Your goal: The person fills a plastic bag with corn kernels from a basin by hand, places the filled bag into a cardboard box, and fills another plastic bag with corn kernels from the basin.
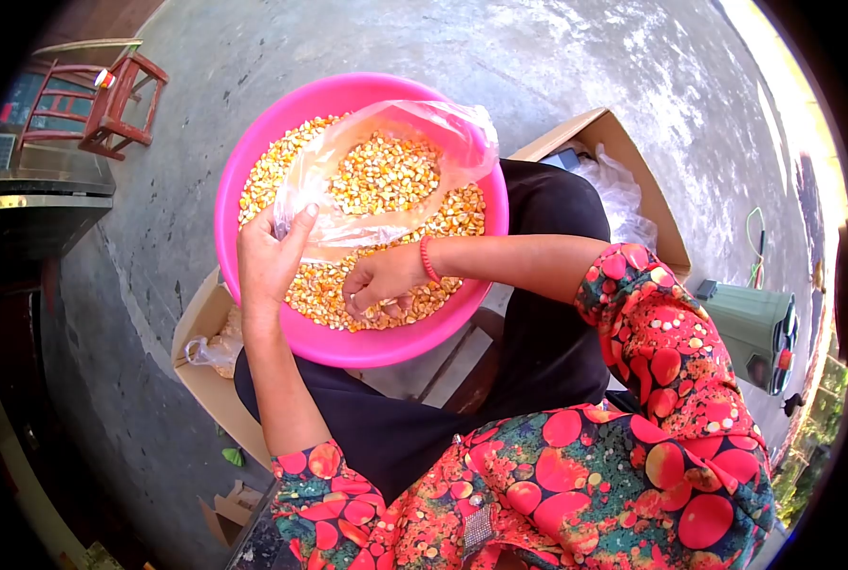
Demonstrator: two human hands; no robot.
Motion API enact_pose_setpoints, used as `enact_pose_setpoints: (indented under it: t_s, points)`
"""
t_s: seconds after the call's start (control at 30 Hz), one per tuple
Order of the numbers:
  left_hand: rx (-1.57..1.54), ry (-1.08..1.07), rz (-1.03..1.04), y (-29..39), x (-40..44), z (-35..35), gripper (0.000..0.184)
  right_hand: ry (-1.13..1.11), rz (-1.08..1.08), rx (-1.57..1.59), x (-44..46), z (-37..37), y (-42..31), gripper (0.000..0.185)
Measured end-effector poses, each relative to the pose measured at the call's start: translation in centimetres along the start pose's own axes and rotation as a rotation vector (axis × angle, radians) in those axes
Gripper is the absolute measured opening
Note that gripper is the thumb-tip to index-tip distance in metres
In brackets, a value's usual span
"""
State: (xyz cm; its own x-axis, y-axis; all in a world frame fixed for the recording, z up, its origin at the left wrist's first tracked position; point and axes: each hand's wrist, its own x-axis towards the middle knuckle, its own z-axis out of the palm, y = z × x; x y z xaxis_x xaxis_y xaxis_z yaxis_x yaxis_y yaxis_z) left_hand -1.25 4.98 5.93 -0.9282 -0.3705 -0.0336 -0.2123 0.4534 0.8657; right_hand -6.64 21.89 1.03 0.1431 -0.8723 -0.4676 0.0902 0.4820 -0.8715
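A large pink basin [231,185] holds loose yellow corn kernels [321,302]. Inside it lies a clear plastic bag [312,171], its mouth spread, with a heap of kernels showing through or within it. At the basin's left side, my left hand [270,252] pinches the near edge of the bag between thumb and fingers. My right hand [388,277], with a red band at the wrist, reaches down into the kernels near the basin's front. Its fingers are curled round some kernels, and the fingertips are partly hidden.
The basin sits between my knees. A cardboard box [657,185] with plastic bags stands to the right, and another box [196,332] holds a filled bag at left. A red wooden chair [120,109] is at far left; a green container [747,318] stands right.
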Motion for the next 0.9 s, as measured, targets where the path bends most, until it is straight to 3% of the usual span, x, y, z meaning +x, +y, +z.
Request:
enact_pose_setpoints:
  t_s: [0.07,0.27,0.37,0.43,0.53,0.67,0.73,0.8,0.87,0.9]
  points:
    - [-0.004,0.001,-0.005,-0.1,0.0,0.0,0.028,-0.145,-0.056,0.201,-0.4,-0.5,-0.8,0.019]
    - [-0.026,0.028,-0.026,0.1,0.0,0.1,0.026,-0.153,-0.219,0.226,-4.1,-4.3,-4.9,0.016]
    - [0.009,0.011,-0.028,0.6,-0.1,0.1,0.024,0.408,-0.402,0.102,-4.6,-6.9,-4.1,0.019]
    - [-0.023,0.019,-0.025,0.8,-0.1,0.4,0.024,0.72,-0.327,-0.096,-5.0,-8.2,-4.4,0.024]
    - [-0.032,0.008,-0.021,0.6,0.0,0.3,0.023,1.179,-0.584,-1.102,-3.8,-10.2,-1.5,0.021]
    - [-0.036,0.005,-0.012,0.7,-0.1,0.3,0.023,1.196,-0.546,-1.163,-5.1,-8.8,-2.8,0.018]
    - [-0.03,0.007,-0.017,0.9,-0.1,0.3,0.023,0.627,-0.571,-0.61,-5.3,-7.2,-4.2,0.017]
    - [-0.022,0.008,-0.023,0.9,-0.1,0.2,0.023,0.139,-0.584,-0.294,-4.0,-5.2,-3.8,0.017]
    - [0.028,-0.007,-0.05,0.6,0.0,0.1,0.023,-0.111,-0.364,-0.42,-3.3,-2.8,-3.5,0.018]
    - [0.029,-0.009,-0.051,0.7,0.0,0.2,0.023,-0.111,-0.364,-0.418,-2.9,-1.9,-2.7,0.018]
